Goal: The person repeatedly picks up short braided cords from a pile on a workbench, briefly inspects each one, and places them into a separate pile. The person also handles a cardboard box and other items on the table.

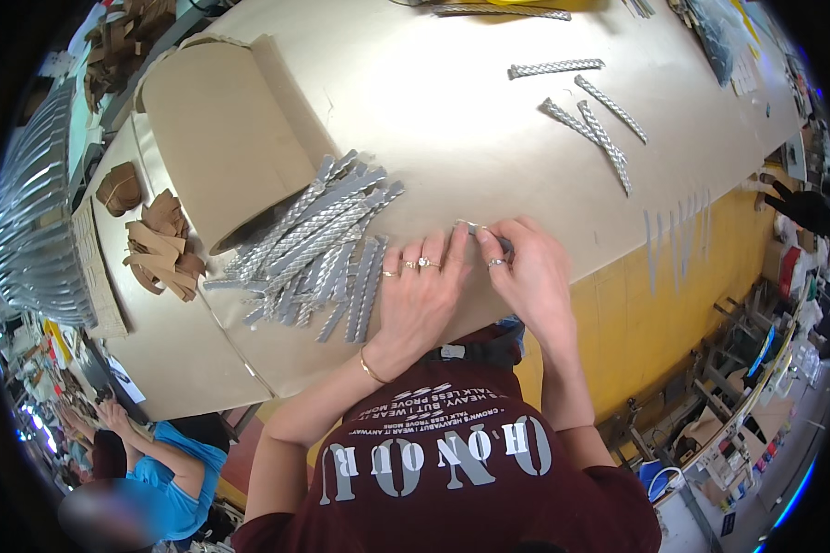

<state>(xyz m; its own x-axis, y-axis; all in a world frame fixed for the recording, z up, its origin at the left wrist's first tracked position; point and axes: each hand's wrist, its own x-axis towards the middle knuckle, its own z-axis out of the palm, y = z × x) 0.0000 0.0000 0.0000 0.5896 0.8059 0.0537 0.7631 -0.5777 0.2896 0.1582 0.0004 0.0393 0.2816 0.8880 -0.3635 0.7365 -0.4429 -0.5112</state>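
1. Beige sheet material covered the large worktable (pixel 452 101), and its near edge curved down toward your body, with a yellow floor showing beyond the edge.
2. You kept both hands together at that near edge. Your left hand (pixel 421 290) lay flat with its fingers spread narrow, pressing down on the sheet; your right hand (pixel 526 267) pinched a small silver strip piece (pixel 482 230) between thumb and fingertips. The flat hand probably served to steady the work while the other gripped.
3. You had a fanned pile of silver patterned strips (pixel 318 244) just left of your left hand, probably kept there for easy reach.
4. Several loose strips (pixel 590 120) lay well apart on the far side of the table.
5. A rolled cardboard sheet (pixel 221 138) rested behind the pile, open like a tube; whether it held anything could not be told.
6. Brown cut scraps (pixel 161 244) sat at the left. No true container with contents was visible.
7. Another person in a blue shirt (pixel 171 470) worked at the lower left.
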